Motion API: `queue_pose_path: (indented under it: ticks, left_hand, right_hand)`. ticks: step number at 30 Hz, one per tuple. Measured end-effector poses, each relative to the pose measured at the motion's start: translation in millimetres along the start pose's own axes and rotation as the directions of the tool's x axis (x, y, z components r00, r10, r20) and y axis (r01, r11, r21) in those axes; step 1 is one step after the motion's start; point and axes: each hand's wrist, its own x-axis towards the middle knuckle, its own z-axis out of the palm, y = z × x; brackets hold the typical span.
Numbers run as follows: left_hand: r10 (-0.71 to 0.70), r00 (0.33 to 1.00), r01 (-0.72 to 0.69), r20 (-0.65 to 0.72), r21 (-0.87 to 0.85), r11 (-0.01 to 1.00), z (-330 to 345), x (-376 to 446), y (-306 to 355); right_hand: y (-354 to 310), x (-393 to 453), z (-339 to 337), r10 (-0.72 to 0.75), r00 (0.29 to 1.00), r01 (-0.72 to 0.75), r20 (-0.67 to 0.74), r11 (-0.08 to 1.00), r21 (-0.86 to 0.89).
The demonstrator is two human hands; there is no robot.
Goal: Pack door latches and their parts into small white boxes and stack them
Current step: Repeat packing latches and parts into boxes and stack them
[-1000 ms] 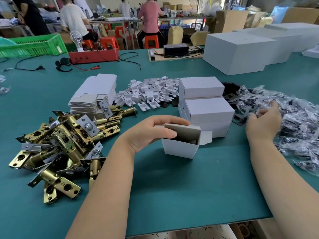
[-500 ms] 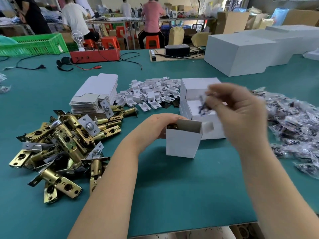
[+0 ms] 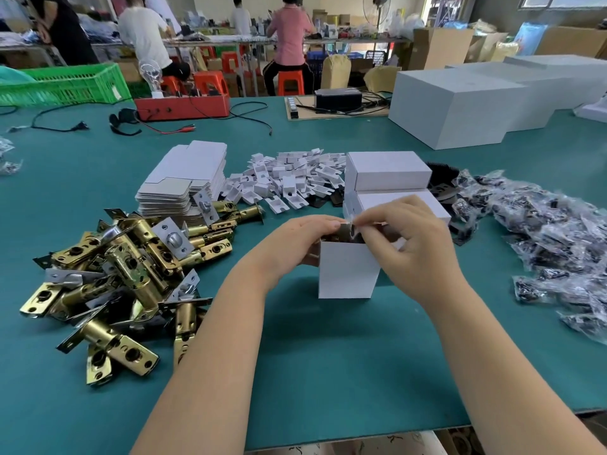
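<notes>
The right hand, a second ago out at the bagged parts, now pinches a small bag into the open white box mid-table; the left hand grips the box's top; closing comes next.

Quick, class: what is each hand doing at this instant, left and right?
Left hand: grips the upright open white box at its top edge.
Right hand: pinches a small plastic parts bag at the box's opening.

front: bare green table lay open
left: latch pile blocked
right: bagged parts blocked
behind: stacked boxes blocked
</notes>
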Motion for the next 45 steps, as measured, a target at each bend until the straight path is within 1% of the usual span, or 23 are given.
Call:
queue_pose_path:
  ticks: [2, 5, 7, 10, 15, 17, 18, 19, 20, 21, 22, 23, 24, 25, 26, 29, 31, 35, 37, 40, 42, 44, 45]
  left_hand:
    - [0.018, 1.0, -0.018, 0.024, 0.003, 1.0, 1, -1, 0]
    - [0.018, 1.0, -0.018, 0.009, -0.017, 1.0, 0, 0, 0]
    - [0.016, 1.0, -0.016, -0.002, -0.011, 1.0, 0, 1, -1]
    - [0.023, 1.0, -0.023, -0.011, 0.007, 1.0, 0, 0, -2]
    - [0.015, 0.999, -0.015, -0.041, 0.017, 1.0, 5, -1, -1]
    - [-0.01, 0.998, 0.006, -0.068, -0.061, 0.998, 7, -1, -1]
    - [-0.028, 0.997, 0.016, -0.072, -0.157, 0.987, 7, -2, -4]
    - [-0.041, 0.997, 0.019, -0.072, -0.278, 0.96, 8, -2, -7]
    - [-0.044, 0.996, 0.011, -0.074, -0.396, 0.918, 7, -4, -11]
    - [-0.04, 0.996, -0.004, -0.082, -0.485, 0.874, 6, -5, -15]
    - [-0.034, 0.995, -0.023, -0.095, -0.542, 0.84, 5, -6, -19]
    - [-0.023, 0.994, -0.042, -0.106, -0.575, 0.817, 4, -7, -21]
    - [-0.006, 0.994, -0.061, -0.111, -0.598, 0.799, 3, -7, -22]
    - [0.014, 0.994, -0.079, -0.11, -0.62, 0.781, 3, -7, -23]
    - [0.038, 0.994, -0.097, -0.105, -0.639, 0.763, 4, -7, -23]
    - [0.124, 0.986, -0.166, -0.111, -0.595, 0.787, 11, -6, -21]
    - [0.151, 0.978, -0.205, -0.143, -0.544, 0.814, 18, -6, -20]
    - [0.164, 0.952, -0.274, -0.257, -0.483, 0.832, 23, -5, -16]
    - [0.183, 0.938, -0.301, -0.293, -0.435, 0.848, 23, -5, -16]
    - [0.197, 0.947, -0.296, -0.255, -0.448, 0.843, 24, -6, -17]
    - [0.264, 0.95, -0.312, -0.168, -0.436, 0.844, 24, -9, -16]
    - [0.299, 0.946, -0.325, -0.129, -0.323, 0.889, 28, -12, -19]
    - [0.273, 0.947, -0.308, -0.168, -0.251, 0.918, 31, -12, -20]
  right_hand:
    - [3, -3, -2, -0.011, 1.0, 0.012, -0.021, 0.999, 0.036]
    - [3, -8, 1, -0.083, 0.994, 0.074, -0.066, 0.989, -0.125]
    - [2, -10, 3, 0.01, 0.999, -0.018, -0.036, 0.978, -0.206]
    - [-4, -6, -1, 0.146, 0.982, -0.11, 0.117, 0.957, -0.267]
    - [-14, 15, -12, 0.227, 0.88, -0.002, 0.417, 0.88, -0.475]
    - [-14, 20, -12, 0.266, 0.834, 0.016, 0.484, 0.864, -0.504]
    - [-14, 20, -11, 0.283, 0.827, -0.01, 0.487, 0.872, -0.49]
    - [-11, 17, -10, 0.293, 0.846, -0.072, 0.446, 0.891, -0.449]
    - [-6, 11, -8, 0.29, 0.891, -0.155, 0.349, 0.917, -0.367]
    - [-1, 0, -5, 0.28, 0.941, -0.229, 0.188, 0.94, -0.254]
    - [1, -12, -3, 0.297, 0.954, -0.29, 0.032, 0.947, -0.135]
    - [1, -24, -1, 0.342, 0.937, -0.344, -0.074, 0.939, -0.011]
    - [2, -34, 1, 0.403, 0.908, -0.389, -0.111, 0.912, 0.127]
    - [3, -42, 4, 0.449, 0.888, -0.417, -0.1, 0.878, 0.235]
    - [3, -48, 7, 0.456, 0.887, -0.42, -0.077, 0.863, 0.28]
    - [3, -49, 11, 0.293, 0.956, -0.285, -0.017, 0.942, 0.175]
    - [2, -41, 14, 0.232, 0.972, -0.235, 0.037, 0.957, 0.168]
    - [2, -23, 12, 0.353, 0.935, -0.332, 0.026, 0.85, 0.409]
    - [4, -19, 14, 0.327, 0.942, -0.326, 0.078, 0.831, 0.45]
    - [9, -23, 22, 0.324, 0.937, -0.346, 0.13, 0.816, 0.463]
    - [10, -25, 24, 0.303, 0.95, -0.307, 0.08, 0.848, 0.432]
    - [12, -27, 24, 0.229, 0.972, -0.231, 0.051, 0.897, 0.376]
    - [13, -28, 23, 0.212, 0.976, -0.213, 0.045, 0.903, 0.372]
